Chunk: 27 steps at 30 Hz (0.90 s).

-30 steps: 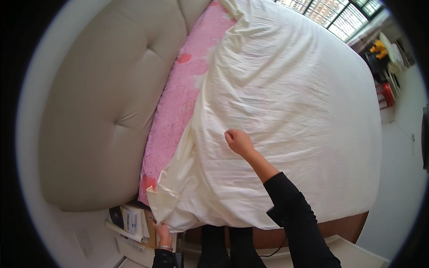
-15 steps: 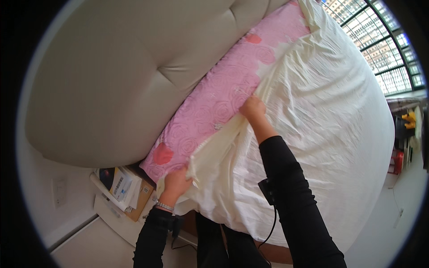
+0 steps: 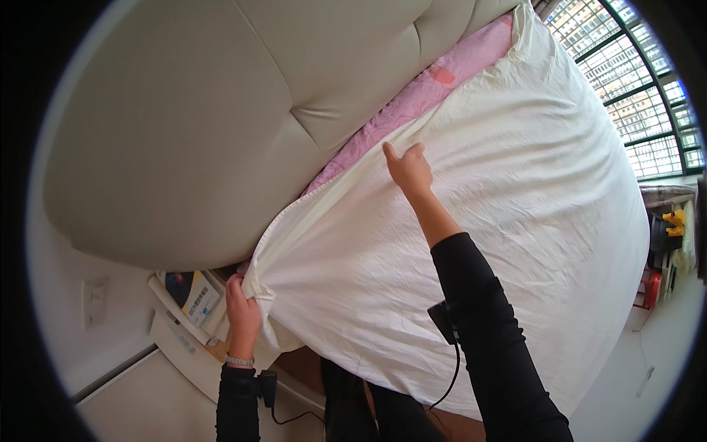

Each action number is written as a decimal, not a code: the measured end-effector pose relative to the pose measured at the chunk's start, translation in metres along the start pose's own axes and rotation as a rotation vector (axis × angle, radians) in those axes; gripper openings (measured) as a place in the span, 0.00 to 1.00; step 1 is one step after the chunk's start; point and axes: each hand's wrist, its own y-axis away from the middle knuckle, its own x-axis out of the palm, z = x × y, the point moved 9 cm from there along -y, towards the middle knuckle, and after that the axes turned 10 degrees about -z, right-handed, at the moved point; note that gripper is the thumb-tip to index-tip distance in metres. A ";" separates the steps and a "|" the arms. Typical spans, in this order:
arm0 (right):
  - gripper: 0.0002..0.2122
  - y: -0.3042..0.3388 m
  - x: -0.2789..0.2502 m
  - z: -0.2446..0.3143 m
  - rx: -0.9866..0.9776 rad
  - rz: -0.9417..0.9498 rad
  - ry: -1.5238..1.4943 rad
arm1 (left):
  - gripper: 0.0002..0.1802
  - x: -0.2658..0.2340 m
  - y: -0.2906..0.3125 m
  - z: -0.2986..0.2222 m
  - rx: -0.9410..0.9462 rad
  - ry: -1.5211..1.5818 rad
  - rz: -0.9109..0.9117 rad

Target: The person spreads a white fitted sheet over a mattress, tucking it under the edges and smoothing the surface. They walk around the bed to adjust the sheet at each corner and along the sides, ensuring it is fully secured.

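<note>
My left hand [image 3: 243, 308] is gripping the white bedsheet [image 3: 508, 199] at eight o'clock. The bedsheet is covering most of the pink mattress [image 3: 389, 119], middle to three o'clock. Over it, toward one o'clock, my right hand [image 3: 409, 171] is maybe pinching; I can't tell.

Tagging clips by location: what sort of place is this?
Most likely a bedroom: a large padded headboard, a white sheet spread over pink patterned bedding, and a window nearby.

Barred window [image 3: 630, 88] at upper right; wall plate [image 3: 94, 302] at left; papers [image 3: 202, 300] near it.
</note>
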 end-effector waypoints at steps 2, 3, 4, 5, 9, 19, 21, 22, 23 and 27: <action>0.30 -0.001 0.013 0.013 -0.051 0.062 0.106 | 0.20 0.014 0.010 0.013 -0.130 0.108 0.142; 0.31 0.000 0.032 0.010 -0.007 0.247 0.129 | 0.21 0.014 0.012 0.005 -0.037 0.155 0.151; 0.32 0.000 0.045 0.010 0.003 0.367 0.110 | 0.22 0.015 0.014 -0.001 0.026 0.182 0.171; 0.25 -0.005 0.050 0.012 -0.019 0.380 0.115 | 0.24 0.015 0.016 -0.007 0.092 0.212 0.201; 0.14 -0.027 0.065 0.001 0.251 0.436 -0.165 | 0.27 0.006 0.011 -0.019 0.246 0.123 0.132; 0.14 -0.024 0.100 0.021 0.672 0.534 -1.284 | 0.16 0.044 -0.007 0.044 -0.221 0.044 0.122; 0.14 -0.020 0.102 0.034 0.576 0.571 -1.407 | 0.16 0.051 -0.009 0.057 -0.283 0.018 0.153; 0.13 -0.015 0.104 0.037 0.582 0.597 -1.436 | 0.16 0.051 -0.010 0.062 -0.313 0.013 0.153; 0.14 -0.010 0.105 0.041 0.627 0.628 -1.546 | 0.16 0.054 -0.010 0.066 -0.342 0.017 0.209; 0.20 0.001 0.074 0.019 0.402 0.307 -1.388 | 0.19 0.033 -0.016 0.054 -0.327 0.061 0.180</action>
